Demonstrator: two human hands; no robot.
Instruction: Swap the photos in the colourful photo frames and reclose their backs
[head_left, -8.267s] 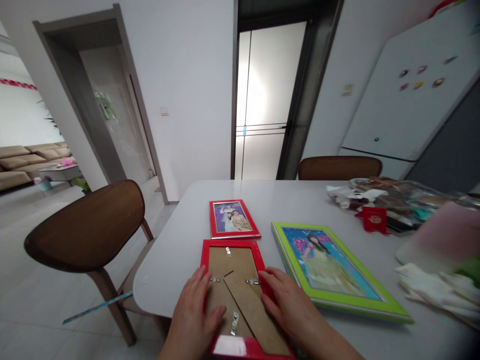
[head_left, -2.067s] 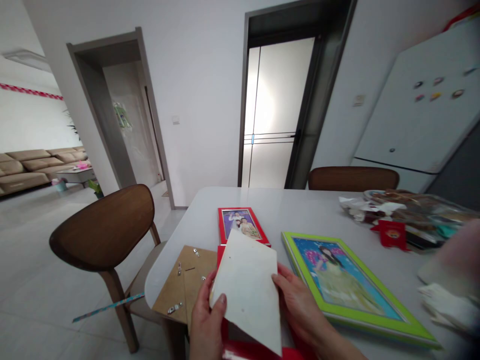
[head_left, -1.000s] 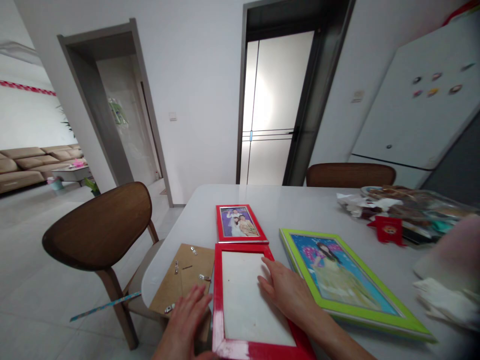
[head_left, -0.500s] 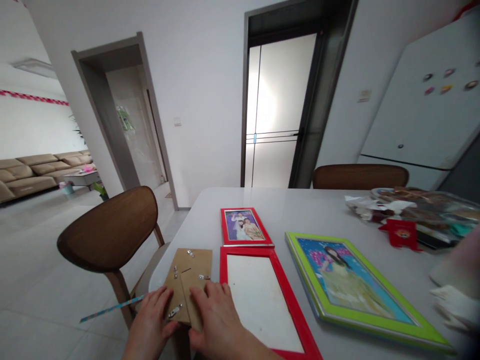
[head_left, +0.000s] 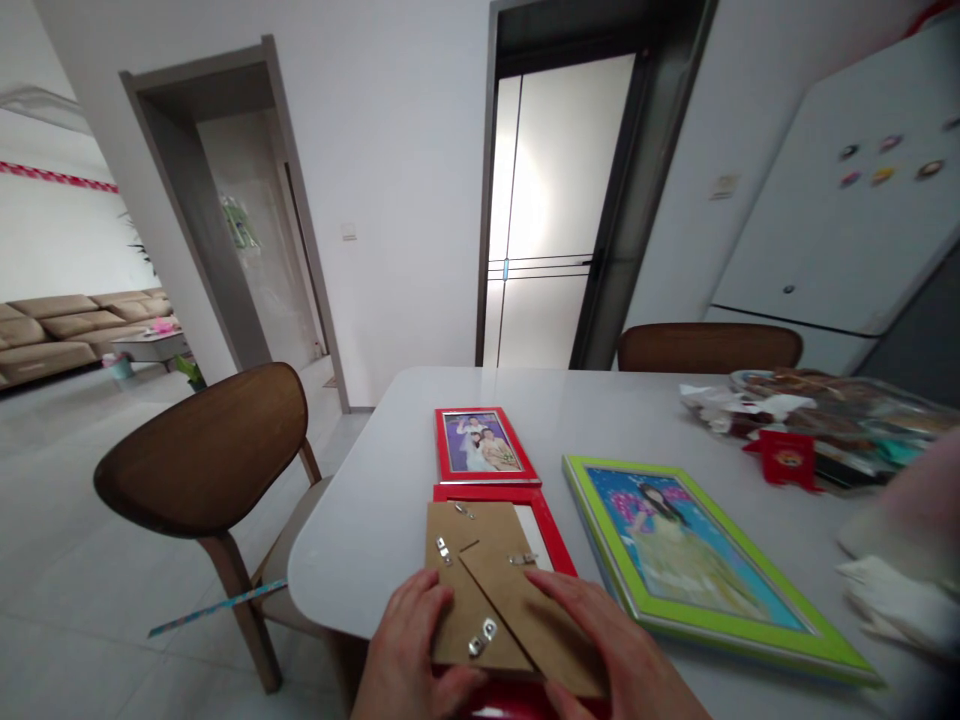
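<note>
Both my hands grip a brown picture-frame backing board [head_left: 480, 580] with metal clips and an easel flap on its upper face. My left hand [head_left: 409, 640] closes on its left edge, and my right hand [head_left: 619, 650] on its right edge. The board lies over the larger red picture frame [head_left: 553, 530] and covers most of it. Whether the board rests in the frame or just above it I cannot tell. Beyond stands a smaller red frame [head_left: 487, 445] with a photo of people. A lime-green framed photo [head_left: 720, 560] lies to the right.
All this is on a white table [head_left: 360, 520]. At its right are a red card-like item [head_left: 786, 460], crumpled white tissue [head_left: 885, 605] and plastic-wrapped items [head_left: 862, 400]. Brown chairs stand at the left [head_left: 217, 450] and far side [head_left: 712, 347].
My hands have carried the backing board rightward from the table's left edge to over the larger red frame. The view has shifted slightly. The other frames stay in place.
</note>
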